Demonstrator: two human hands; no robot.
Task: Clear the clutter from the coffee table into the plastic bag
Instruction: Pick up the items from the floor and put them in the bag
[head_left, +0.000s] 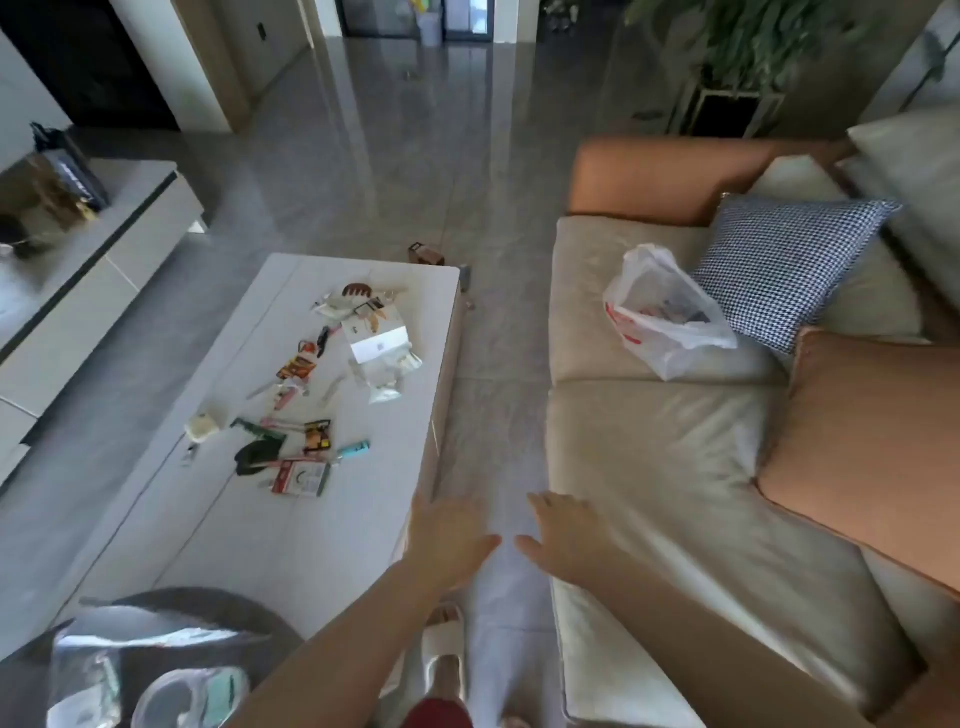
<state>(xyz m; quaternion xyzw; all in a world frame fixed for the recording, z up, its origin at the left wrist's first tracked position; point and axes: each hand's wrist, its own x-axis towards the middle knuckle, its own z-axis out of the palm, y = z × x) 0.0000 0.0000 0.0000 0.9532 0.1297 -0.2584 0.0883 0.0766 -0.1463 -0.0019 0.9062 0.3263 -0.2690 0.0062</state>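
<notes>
– What's sitting on the sofa (675, 441)?
– A checked pillow (784, 265) is leaning against its back edge, an orange cushion (862, 441) lying nearer.
– And farther off?
– A plant (748, 41) is standing past the sofa's far corner; a slipper (441, 654) is resting on the floor (374, 171).

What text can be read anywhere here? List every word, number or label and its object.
None is legible.
Plastic bag: red print, too blurred.
White card: dark mark, too small.
Red-and-white packet: print blurred.
Orange packet: print blurred.
</notes>
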